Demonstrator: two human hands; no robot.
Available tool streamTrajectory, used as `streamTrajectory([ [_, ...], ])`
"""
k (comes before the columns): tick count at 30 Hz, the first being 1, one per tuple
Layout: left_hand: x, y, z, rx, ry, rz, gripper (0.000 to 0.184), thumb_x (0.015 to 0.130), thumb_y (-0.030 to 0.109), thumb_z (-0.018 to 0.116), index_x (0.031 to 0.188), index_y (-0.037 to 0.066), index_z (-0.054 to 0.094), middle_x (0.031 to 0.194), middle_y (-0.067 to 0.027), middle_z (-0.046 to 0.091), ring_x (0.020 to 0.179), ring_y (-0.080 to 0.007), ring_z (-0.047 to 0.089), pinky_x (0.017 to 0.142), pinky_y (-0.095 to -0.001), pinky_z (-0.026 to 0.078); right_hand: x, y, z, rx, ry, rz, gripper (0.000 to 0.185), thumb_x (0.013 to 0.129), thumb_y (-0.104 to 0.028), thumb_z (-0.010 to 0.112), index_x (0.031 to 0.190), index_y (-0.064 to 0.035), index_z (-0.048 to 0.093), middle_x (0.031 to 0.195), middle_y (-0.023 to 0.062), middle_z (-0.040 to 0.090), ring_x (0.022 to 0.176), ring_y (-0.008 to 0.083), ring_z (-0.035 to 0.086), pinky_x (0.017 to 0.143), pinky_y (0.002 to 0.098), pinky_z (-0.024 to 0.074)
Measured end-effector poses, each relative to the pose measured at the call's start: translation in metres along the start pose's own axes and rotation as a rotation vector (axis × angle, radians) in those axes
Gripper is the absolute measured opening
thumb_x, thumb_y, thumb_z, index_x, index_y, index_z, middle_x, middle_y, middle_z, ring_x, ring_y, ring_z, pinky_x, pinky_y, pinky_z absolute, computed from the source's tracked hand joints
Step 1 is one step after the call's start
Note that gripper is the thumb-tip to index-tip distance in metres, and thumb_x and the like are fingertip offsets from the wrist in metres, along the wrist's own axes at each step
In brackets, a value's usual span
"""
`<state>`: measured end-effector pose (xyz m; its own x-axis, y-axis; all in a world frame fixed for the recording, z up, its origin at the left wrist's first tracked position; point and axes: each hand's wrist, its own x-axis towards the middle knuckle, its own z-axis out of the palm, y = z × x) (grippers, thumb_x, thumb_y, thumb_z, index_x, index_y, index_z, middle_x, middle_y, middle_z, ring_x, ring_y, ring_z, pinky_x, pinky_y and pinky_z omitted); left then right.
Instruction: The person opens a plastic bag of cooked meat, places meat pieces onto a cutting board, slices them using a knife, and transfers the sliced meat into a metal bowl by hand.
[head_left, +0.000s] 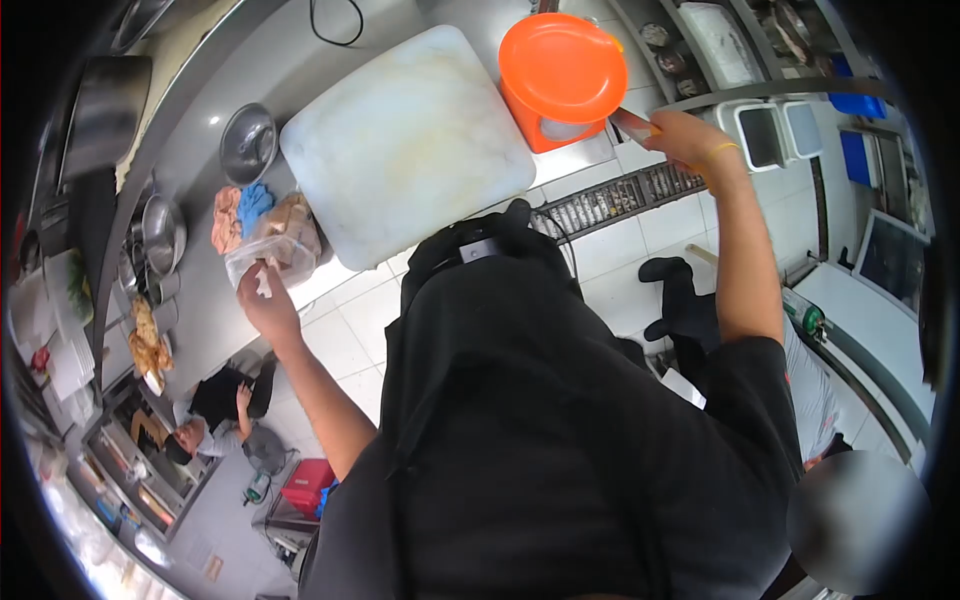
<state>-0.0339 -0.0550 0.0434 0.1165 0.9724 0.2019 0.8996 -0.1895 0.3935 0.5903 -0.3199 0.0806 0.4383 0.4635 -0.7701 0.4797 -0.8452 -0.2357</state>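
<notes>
My left hand [268,308] is closed on the edge of a clear plastic bag [268,258] at the counter's front edge. Brownish food [294,226] shows in the bag, its kind unclear. Out to the right, my right hand [686,140] grips a knife [632,125], with a yellow band at the wrist. The blade points toward an orange plate [563,68] on top of an orange container [545,128]; whether they touch I cannot tell. Between my hands lies a large white cutting board [405,140].
A metal bowl [249,144] sits left of the board, near a pink cloth [227,218] and a blue cloth [256,205]. More metal bowls [163,233] stand further left. Another person [215,410] is at lower left. A floor drain grate [610,203] runs below the counter.
</notes>
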Motion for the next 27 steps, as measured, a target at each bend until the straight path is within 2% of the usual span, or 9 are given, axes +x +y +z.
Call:
streamTrajectory([
  [1, 0.004, 0.005, -0.004, -0.001, 0.003, -0.026, 0.029, 0.096, 0.024, 0.074, 0.117, 0.003, 0.073, 0.119, -0.0182, 0.068, 0.107, -0.0331, 0.066, 0.09, -0.0444, 0.053, -0.019, -0.002, -0.011, 0.017, -0.031, 0.056, 0.026, 0.098, -0.028, 0.066, 0.112, -0.0059, 0.063, 0.075, 0.0048, 0.058, 0.059, 0.0159, 0.055, 0.05, 0.0343, 0.0475],
  [4, 0.02, -0.021, 0.003, -0.065, -0.009, -0.003, 0.028, 0.097, 0.024, 0.073, 0.116, 0.003, 0.073, 0.118, -0.0178, 0.069, 0.106, -0.0324, 0.066, 0.091, -0.0446, 0.053, -0.066, -0.008, -0.027, 0.044, -0.035, 0.073, 0.023, 0.099, -0.027, 0.065, 0.112, -0.007, 0.064, 0.076, 0.0039, 0.059, 0.059, 0.0141, 0.055, 0.049, 0.0325, 0.0463],
  [8, 0.041, -0.051, 0.011, -0.056, -0.052, 0.126, 0.024, 0.095, 0.022, 0.074, 0.112, 0.004, 0.075, 0.111, -0.0166, 0.075, 0.095, -0.0321, 0.072, 0.087, -0.0442, 0.056, -0.083, -0.011, -0.022, 0.137, -0.042, 0.129, 0.022, 0.1, -0.026, 0.064, 0.112, -0.0083, 0.065, 0.071, 0.0011, 0.056, 0.056, 0.0128, 0.054, 0.049, 0.0314, 0.0451],
  [12, 0.044, -0.056, 0.016, -0.056, -0.12, 0.099, 0.02, 0.094, 0.02, 0.073, 0.109, 0.008, 0.076, 0.105, -0.0142, 0.077, 0.09, -0.0325, 0.075, 0.08, -0.0451, 0.059, -0.08, -0.021, -0.001, 0.058, 0.011, 0.061, 0.02, 0.101, -0.026, 0.062, 0.106, -0.007, 0.067, 0.072, 0.0038, 0.06, 0.056, 0.0153, 0.058, 0.048, 0.0337, 0.0455],
  [14, 0.046, -0.053, 0.013, -0.008, -0.081, 0.103, 0.02, 0.091, 0.023, 0.075, 0.106, 0.01, 0.074, 0.103, -0.0141, 0.076, 0.094, -0.0363, 0.074, 0.083, -0.0465, 0.059, -0.07, -0.034, 0.015, -0.07, 0.062, 0.076, 0.02, 0.102, -0.024, 0.059, 0.101, -0.0056, 0.066, 0.073, 0.0056, 0.062, 0.053, 0.0169, 0.058, 0.046, 0.0347, 0.0444],
  [16, 0.056, -0.069, 0.015, 0.039, -0.106, 0.169, 0.024, 0.091, 0.025, 0.074, 0.11, 0.011, 0.072, 0.115, -0.0142, 0.073, 0.102, -0.0397, 0.071, 0.086, -0.0494, 0.057, -0.075, -0.049, 0.034, 0.106, 0.084, 0.126, 0.02, 0.102, -0.025, 0.058, 0.102, -0.0052, 0.063, 0.072, 0.0052, 0.061, 0.049, 0.0178, 0.056, 0.043, 0.0354, 0.0436],
  [18, 0.059, -0.047, -0.006, 0.055, -0.111, 0.137, 0.027, 0.092, 0.023, 0.072, 0.116, 0.011, 0.071, 0.126, -0.0118, 0.07, 0.106, -0.0388, 0.071, 0.09, -0.0488, 0.057, -0.089, -0.054, 0.052, 0.169, 0.161, 0.197, 0.019, 0.102, -0.024, 0.061, 0.106, -0.0051, 0.06, 0.07, 0.0046, 0.058, 0.047, 0.0168, 0.055, 0.041, 0.0343, 0.0426],
  [23, 0.073, -0.057, -0.02, 0.134, -0.371, 0.092, 0.03, 0.093, 0.023, 0.072, 0.121, 0.013, 0.073, 0.132, -0.008, 0.069, 0.106, -0.0363, 0.072, 0.09, -0.0455, 0.058, -0.157, -0.063, 0.084, 0.201, 0.162, 0.33, 0.016, 0.104, -0.02, 0.061, 0.113, -0.0074, 0.057, 0.068, 0.0029, 0.054, 0.046, 0.0137, 0.052, 0.04, 0.0306, 0.0416],
  [27, 0.076, -0.053, -0.023, 0.149, -0.379, 0.089, 0.031, 0.09, 0.03, 0.077, 0.116, 0.014, 0.074, 0.124, -0.0092, 0.07, 0.101, -0.0354, 0.073, 0.086, -0.0466, 0.059, -0.218, -0.091, 0.115, 0.258, 0.154, 0.329, 0.014, 0.104, -0.016, 0.06, 0.114, -0.0069, 0.057, 0.068, 0.0012, 0.053, 0.046, 0.0118, 0.052, 0.04, 0.0289, 0.041],
])
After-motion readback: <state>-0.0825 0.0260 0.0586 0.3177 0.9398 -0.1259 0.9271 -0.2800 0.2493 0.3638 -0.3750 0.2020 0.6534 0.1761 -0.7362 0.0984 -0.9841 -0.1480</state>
